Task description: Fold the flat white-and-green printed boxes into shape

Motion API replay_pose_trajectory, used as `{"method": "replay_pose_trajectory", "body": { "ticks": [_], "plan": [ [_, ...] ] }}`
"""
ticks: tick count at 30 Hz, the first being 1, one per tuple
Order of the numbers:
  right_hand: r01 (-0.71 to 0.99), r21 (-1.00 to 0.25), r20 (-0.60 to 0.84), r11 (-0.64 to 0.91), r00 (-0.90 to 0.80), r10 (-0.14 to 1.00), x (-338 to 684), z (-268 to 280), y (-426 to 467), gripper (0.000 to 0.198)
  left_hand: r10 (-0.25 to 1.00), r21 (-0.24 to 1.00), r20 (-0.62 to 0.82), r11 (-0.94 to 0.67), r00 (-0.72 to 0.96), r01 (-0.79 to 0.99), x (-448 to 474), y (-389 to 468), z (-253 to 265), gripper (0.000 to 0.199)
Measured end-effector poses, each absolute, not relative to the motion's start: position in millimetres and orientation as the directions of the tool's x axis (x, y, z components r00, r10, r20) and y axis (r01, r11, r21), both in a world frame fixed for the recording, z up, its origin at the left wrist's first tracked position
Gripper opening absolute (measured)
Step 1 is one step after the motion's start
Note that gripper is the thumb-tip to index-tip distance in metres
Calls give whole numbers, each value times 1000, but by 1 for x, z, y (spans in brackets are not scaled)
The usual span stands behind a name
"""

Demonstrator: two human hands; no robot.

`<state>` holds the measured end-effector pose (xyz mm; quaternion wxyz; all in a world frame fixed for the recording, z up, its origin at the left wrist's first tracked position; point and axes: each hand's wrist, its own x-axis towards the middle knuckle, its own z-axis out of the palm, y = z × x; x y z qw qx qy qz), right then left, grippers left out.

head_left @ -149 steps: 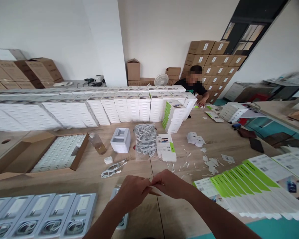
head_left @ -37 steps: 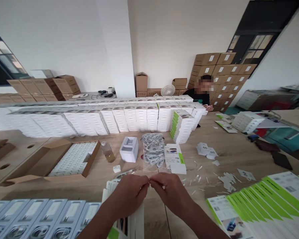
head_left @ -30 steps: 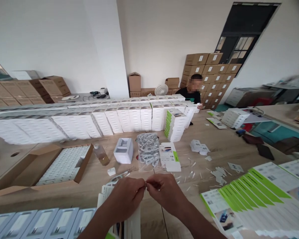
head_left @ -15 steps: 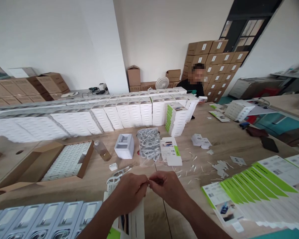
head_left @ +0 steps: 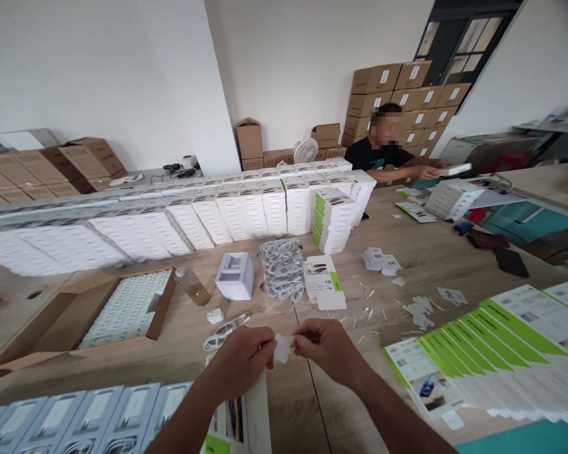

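Note:
Between my hands is a small white piece of paper or label (head_left: 282, 349). My left hand (head_left: 243, 362) pinches its left edge with thumb and fingertips. My right hand (head_left: 326, 353) is closed in a pinch at the right edge; what lies between those fingertips is too small to make out. Under my left forearm lies a flat printed carton (head_left: 258, 410). A coiled white cable (head_left: 220, 334) and a white charger plug (head_left: 214, 316) rest just beyond my left hand.
Blue-grey trays (head_left: 94, 419) line the near left, fanned green-and-white cartons (head_left: 483, 353) the right. A bag of cables (head_left: 281, 271), a white box insert (head_left: 235, 276) and a bottle (head_left: 192, 287) stand ahead. White box stacks (head_left: 246, 211) run behind; a co-worker (head_left: 378, 151) holds a box.
My hands have moved slightly apart, and the white paper now shows between them. Across the table, the co-worker has reached out rightward with a white box.

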<state>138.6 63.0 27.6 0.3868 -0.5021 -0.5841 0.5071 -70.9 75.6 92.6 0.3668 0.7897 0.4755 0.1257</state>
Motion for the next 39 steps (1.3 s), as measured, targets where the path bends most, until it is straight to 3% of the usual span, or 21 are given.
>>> {"method": "replay_pose_trajectory", "body": {
  "ticks": [2,5,9,13,17,20,22,24,27,30,34,36,39],
  "plan": [
    [183,-975,-155,-127,-147,977,161,1,73,18,868,732,-151,-224,473,644,-77,80,90,34],
    [338,-891,-313,-303,28,949,206,-49,91,17,902,793,-143,-142,408,593,-85,86,79,39],
    [500,-747,-349,-438,265,899,266,-94,105,11,926,872,-166,-23,339,490,-89,94,55,38],
    [524,-692,-359,-497,348,866,300,-102,107,10,937,907,-165,22,307,422,-86,96,41,35],
    [534,-728,-318,-431,295,901,283,-90,106,15,943,884,-155,0,293,467,-79,91,43,35],
    [394,-873,-277,-289,88,957,233,-64,98,33,945,865,-129,-41,300,500,-70,88,47,36],
    [143,-976,-182,-167,-101,978,193,-40,91,41,945,862,-111,-63,308,504,-62,88,48,37],
    [-11,-996,-79,-83,-194,978,159,-16,86,42,948,858,-88,-83,305,506,-56,88,48,36],
    [-25,-999,-41,-47,-192,981,134,5,84,30,957,852,-54,-104,284,512,-52,89,46,38],
    [-72,-992,-92,-100,-101,991,131,10,83,26,976,862,-38,-77,214,502,-55,91,40,38],
    [-293,-946,-147,-141,0,989,128,13,66,26,996,881,-70,91,-62,464,-66,101,25,51],
    [-322,-941,-98,-106,-39,994,121,17,53,23,980,901,-81,150,-180,408,-70,106,19,59],
    [-266,-964,-18,-28,-41,999,109,19,41,26,970,936,-101,168,-223,308,-68,109,18,64]
  ]
}}
